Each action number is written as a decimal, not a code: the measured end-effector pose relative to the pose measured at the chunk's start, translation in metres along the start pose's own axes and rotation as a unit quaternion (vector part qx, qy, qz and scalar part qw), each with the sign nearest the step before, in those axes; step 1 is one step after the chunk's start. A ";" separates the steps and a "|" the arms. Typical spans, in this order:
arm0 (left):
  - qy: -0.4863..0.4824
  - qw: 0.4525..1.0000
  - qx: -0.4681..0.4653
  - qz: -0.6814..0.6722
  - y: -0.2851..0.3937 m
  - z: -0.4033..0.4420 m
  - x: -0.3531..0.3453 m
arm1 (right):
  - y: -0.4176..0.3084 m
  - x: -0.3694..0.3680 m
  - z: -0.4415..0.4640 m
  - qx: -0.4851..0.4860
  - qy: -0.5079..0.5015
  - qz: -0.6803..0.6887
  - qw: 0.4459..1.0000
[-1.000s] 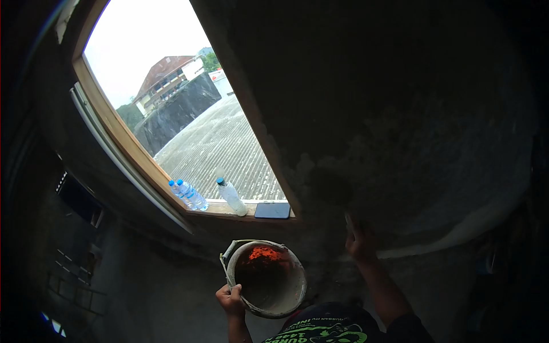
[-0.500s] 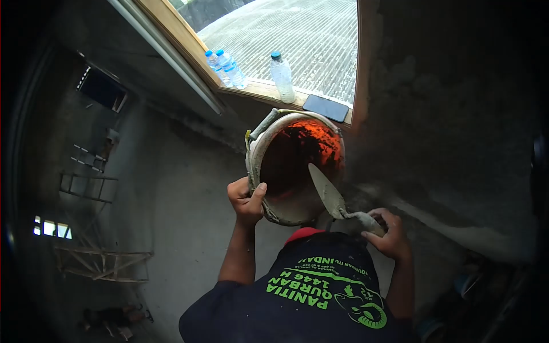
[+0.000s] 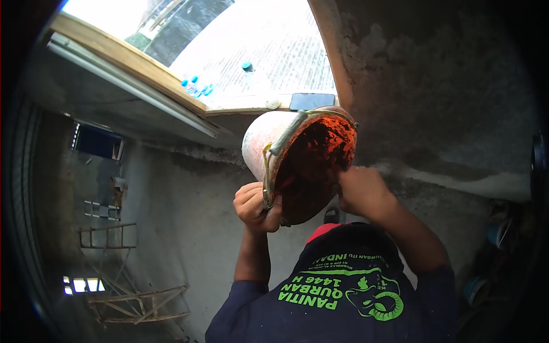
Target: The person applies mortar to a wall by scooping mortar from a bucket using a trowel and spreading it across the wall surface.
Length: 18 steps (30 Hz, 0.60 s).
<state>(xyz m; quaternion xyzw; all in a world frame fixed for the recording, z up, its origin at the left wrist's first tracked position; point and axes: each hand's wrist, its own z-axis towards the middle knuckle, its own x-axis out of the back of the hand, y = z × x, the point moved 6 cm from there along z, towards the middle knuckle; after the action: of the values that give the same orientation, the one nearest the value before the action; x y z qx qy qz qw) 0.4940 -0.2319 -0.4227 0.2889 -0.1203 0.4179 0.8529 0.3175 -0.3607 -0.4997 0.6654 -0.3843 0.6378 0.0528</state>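
A worn bucket (image 3: 258, 142) is tilted so that its mouth faces me, its inside dark with mortar smears and lit orange at the upper right. My left hand (image 3: 255, 207) grips the rim at the lower left, thumb inside and fingers outside. A wire handle with a grey sleeve (image 3: 289, 134) lies against the rim above that hand. At the right side of the mouth is my right hand (image 3: 366, 191), closed and reaching inside. The trowel seen in it earlier is hidden by the hand and the dark interior.
A phone (image 3: 311, 102) and several plastic bottles (image 3: 247, 67) stand on the window sill beyond the bucket. Wooden trestles (image 3: 140, 306) are at the lower left. Rough walls surround the window, and buckets (image 3: 476, 290) sit in shadow at the right.
The bucket has tipped further onto its side, with my left hand still on its rim. My right hand has moved up and left into its mouth, and the trowel has gone from sight.
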 end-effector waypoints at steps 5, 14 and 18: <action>-0.047 0.998 -0.044 -0.006 -0.021 0.009 -0.007 | 0.043 -0.031 0.035 0.043 -0.053 0.157 0.985; -0.111 0.981 0.122 -0.103 -0.078 0.005 -0.015 | 0.055 -0.085 0.008 0.120 -0.186 0.579 0.785; -0.053 0.974 0.200 -0.096 -0.086 0.004 0.008 | 0.068 -0.119 -0.031 0.030 -0.259 0.799 0.542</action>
<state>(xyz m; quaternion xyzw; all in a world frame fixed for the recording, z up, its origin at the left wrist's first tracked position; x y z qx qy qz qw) 0.5660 -0.2711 -0.4494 0.4855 -0.0509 0.3334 0.8066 0.2656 -0.3381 -0.6281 0.2203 -0.7347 0.2263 -0.6004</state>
